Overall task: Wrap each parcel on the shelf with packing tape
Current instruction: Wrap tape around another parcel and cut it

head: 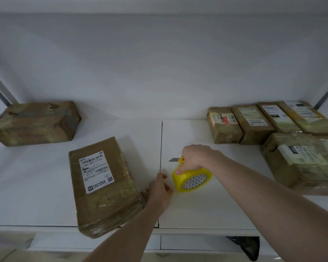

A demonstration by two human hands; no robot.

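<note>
Tape roll (192,178) and knife (178,159) gripped by right hand (196,157), frame centre; left hand (159,188) pinching near labelled parcel (102,184), what it pinches unclear.

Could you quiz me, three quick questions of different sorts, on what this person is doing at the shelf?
1. True or false: the right hand holds both the yellow tape roll and a utility knife.
2. Which parcel is nearest the left hand? A) the labelled parcel B) the torn parcel
3. Fill in: the knife's blade points toward the person's ____.

Key: 1 true; 2 A; 3 left.
</note>
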